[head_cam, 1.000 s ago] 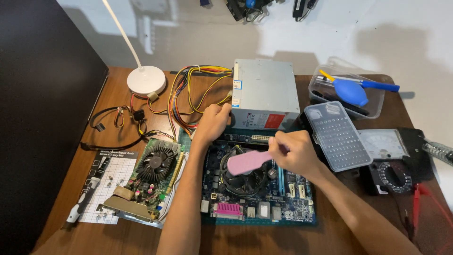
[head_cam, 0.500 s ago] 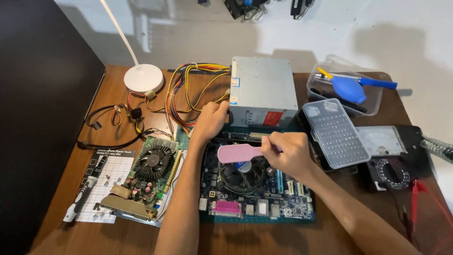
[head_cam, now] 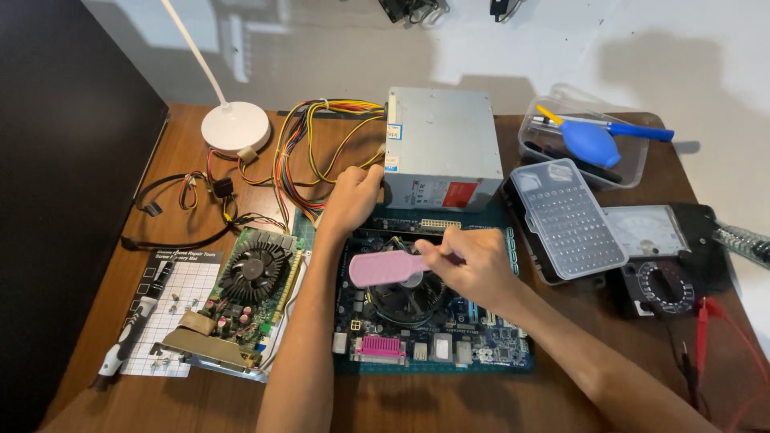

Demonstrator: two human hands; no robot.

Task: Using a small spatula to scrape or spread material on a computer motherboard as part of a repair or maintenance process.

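Wooden desk (head_cam: 481, 405); right hand (head_cam: 473, 265) grips pink brush (head_cam: 385, 267) over cooler fan (head_cam: 405, 295); left hand (head_cam: 351, 196), curled, steadies motherboard (head_cam: 433, 341) at 11 o'clock; brushing appears underway.

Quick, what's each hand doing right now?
Left hand: resting on the motherboard's top edge, holding nothing visible.
Right hand: closed on the pink brush.

Bright even light, soft shadows, sharp

Brown wood desk (head_cam: 200, 401), white wall (head_cam: 321, 48), white lamp (head_cam: 235, 126)
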